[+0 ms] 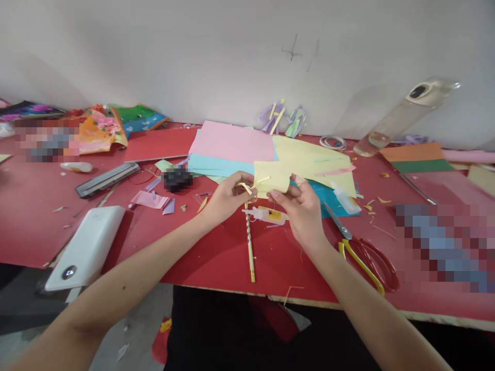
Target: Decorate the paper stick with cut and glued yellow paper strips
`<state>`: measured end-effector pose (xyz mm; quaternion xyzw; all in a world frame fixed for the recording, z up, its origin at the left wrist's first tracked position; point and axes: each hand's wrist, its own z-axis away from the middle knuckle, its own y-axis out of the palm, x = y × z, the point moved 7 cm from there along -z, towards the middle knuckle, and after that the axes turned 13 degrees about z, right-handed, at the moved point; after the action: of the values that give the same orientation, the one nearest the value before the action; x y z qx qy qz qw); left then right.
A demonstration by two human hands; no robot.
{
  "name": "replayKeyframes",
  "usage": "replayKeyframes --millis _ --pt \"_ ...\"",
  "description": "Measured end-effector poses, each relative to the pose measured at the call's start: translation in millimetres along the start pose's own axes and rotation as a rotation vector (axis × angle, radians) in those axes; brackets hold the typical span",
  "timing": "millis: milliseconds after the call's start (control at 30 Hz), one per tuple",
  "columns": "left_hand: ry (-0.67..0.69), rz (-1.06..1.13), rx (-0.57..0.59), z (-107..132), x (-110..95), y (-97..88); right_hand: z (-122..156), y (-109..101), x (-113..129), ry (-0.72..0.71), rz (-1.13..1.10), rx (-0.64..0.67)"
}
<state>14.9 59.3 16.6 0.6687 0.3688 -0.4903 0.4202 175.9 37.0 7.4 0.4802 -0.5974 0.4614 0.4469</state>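
Note:
Between my two hands, above the red tabletop, is a small piece of yellow paper. My left hand pinches its left edge together with thin, curled yellow paper strips. The thumb and fingers of my right hand grip its right edge. Just below the hands a glue bottle with a yellow label lies on its side. A pencil with spiral marks lies beneath, pointing toward the table's front edge. To the right of my right hand rest scissors with red and yellow handles.
Pink paper, blue sheets and yellow sheets lie behind the hands. A tilted water bottle leans on the wall. A white power bank sits at the left front edge. Another glue bottle and paper scraps are scattered around.

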Motion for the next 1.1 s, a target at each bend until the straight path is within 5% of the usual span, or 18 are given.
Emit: replayKeyframes --millis 1100 --pt "0.005 -0.15 0.012 2.8 -8.3 8.2 4.9 6.3 7.2 0.016 0.04 0.016"
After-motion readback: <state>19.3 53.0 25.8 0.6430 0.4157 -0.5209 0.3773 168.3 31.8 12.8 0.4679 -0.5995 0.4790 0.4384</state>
